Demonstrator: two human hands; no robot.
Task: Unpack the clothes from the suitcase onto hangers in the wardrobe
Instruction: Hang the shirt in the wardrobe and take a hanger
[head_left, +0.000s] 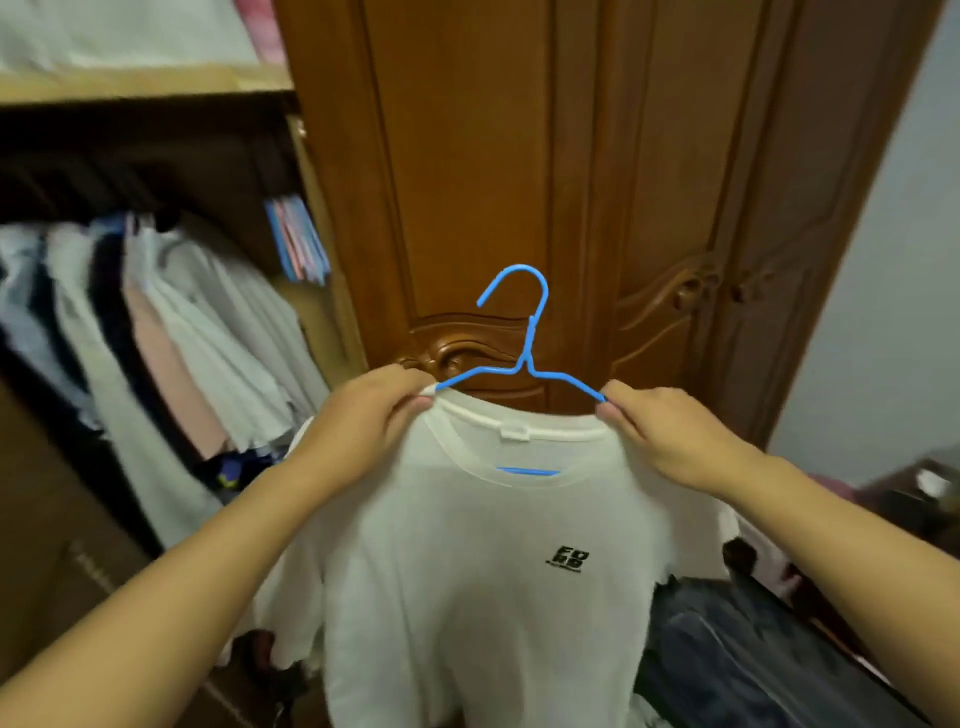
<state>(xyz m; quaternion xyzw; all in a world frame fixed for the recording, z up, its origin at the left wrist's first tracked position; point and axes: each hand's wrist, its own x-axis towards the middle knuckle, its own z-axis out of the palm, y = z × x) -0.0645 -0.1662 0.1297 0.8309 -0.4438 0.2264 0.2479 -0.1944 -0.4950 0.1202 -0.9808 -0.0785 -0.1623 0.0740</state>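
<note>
Carved brown wardrobe door (467, 182) straight ahead, open wardrobe (156, 156) to the left with pale hanging clothes (171, 332) and spare hangers (298, 239). Held up before the door: white T-shirt (467, 571) on a blue wire hanger (519, 332). Left hand (363, 431) pinching collar and hanger arm at one shoulder, right hand (670, 436) pinching the other. Dark suitcase (753, 649) low right.
</note>
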